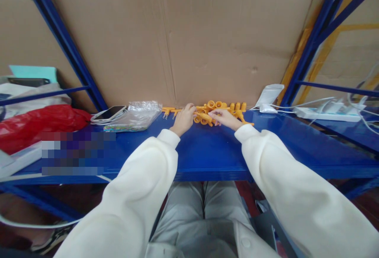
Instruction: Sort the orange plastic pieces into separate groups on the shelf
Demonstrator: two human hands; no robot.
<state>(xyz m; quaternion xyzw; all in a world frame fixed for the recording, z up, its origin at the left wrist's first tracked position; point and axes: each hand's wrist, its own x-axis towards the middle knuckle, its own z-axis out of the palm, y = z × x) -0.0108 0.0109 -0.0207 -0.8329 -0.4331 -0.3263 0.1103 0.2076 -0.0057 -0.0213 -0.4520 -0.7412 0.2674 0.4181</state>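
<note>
Several yellow-orange plastic pieces lie in a row at the back of the blue shelf. In the middle, one cluster with round cup-shaped ends (204, 119) sits between my two hands. My left hand (184, 119) is curled round the left end of this cluster, its fingertips partly hidden. From the right, my right hand (226, 118) has its fingers pressed together on the cluster's right end. Behind the hands are more round cups (214, 104). Stubby upright yellow pieces (238, 107) stand beyond my right hand, and a branched yellow piece with metal springs (167, 111) lies left of my left hand.
A cardboard sheet (207, 45) rises behind the blue shelf (213, 151). Left are a clear plastic bag (137, 116), a phone (111, 113) with a cable and a red bag (44, 122). Right are a white charger-like object (269, 98) and a power strip (328, 113).
</note>
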